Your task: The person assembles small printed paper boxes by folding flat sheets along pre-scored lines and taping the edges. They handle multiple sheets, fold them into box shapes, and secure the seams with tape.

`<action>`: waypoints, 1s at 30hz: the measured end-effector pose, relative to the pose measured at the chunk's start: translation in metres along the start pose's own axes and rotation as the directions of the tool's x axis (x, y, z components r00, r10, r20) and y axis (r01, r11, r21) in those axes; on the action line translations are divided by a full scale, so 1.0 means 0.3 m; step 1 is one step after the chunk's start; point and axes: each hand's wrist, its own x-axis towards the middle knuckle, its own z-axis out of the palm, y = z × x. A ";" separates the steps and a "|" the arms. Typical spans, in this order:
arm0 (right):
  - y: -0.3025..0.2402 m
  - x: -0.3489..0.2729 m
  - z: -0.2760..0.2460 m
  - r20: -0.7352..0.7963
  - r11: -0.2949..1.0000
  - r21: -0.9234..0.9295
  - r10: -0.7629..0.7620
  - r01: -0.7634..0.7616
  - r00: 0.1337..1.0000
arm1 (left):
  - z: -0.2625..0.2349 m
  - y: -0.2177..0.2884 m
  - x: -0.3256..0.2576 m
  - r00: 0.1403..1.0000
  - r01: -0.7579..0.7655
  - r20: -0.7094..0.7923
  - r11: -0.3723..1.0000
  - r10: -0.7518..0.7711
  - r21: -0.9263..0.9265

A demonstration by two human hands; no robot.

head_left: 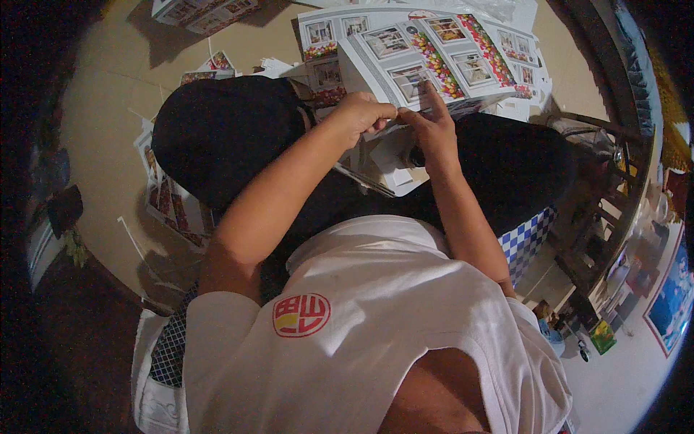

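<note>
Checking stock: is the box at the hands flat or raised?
The box is raised: its printed top and a side meet at an edge.

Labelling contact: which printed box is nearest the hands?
The front box, just right of top centre: the left hand and right hand meet at its near edge. The upper-left box sits apart; the printed cardboard lies beyond it.

A person [278, 192] in a white shirt [383, 264] and dark trousers [224, 137] is sitting over a white box [473, 69] printed with room scenes and tulips. The left grip [365, 116] and right grip [434, 134] are meeting at its near edge, the right index finger [434, 101] pointing over the printed face. Printed sheets [177, 206] are lying on the tan floor [108, 181] at left; another printed box [206, 16] is sitting beyond.
</note>
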 end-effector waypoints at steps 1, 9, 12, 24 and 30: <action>0.018 0.006 0.001 -0.001 0.999 0.031 -0.023 0.023 1.000 | 0.003 0.004 -0.001 1.000 0.003 -0.013 1.000 -0.002 0.010; -0.005 -0.018 0.006 -0.027 0.993 -0.111 -0.039 0.035 0.999 | -0.001 0.008 -0.008 1.000 -0.004 -0.002 1.000 0.004 0.009; 0.021 -0.013 -0.001 -0.020 0.993 -0.057 -0.101 0.099 0.995 | 0.018 0.020 -0.018 0.999 -0.002 -0.033 0.995 -0.001 -0.097; 0.098 -0.032 -0.029 0.018 0.941 -0.251 -0.228 0.225 0.974 | 0.000 0.019 -0.018 0.998 0.056 0.037 0.993 -0.052 -0.102; 0.047 -0.077 -0.038 -0.056 0.797 -0.577 -0.256 0.178 0.965 | 0.020 0.044 -0.042 0.996 0.084 0.009 0.991 -0.084 -0.106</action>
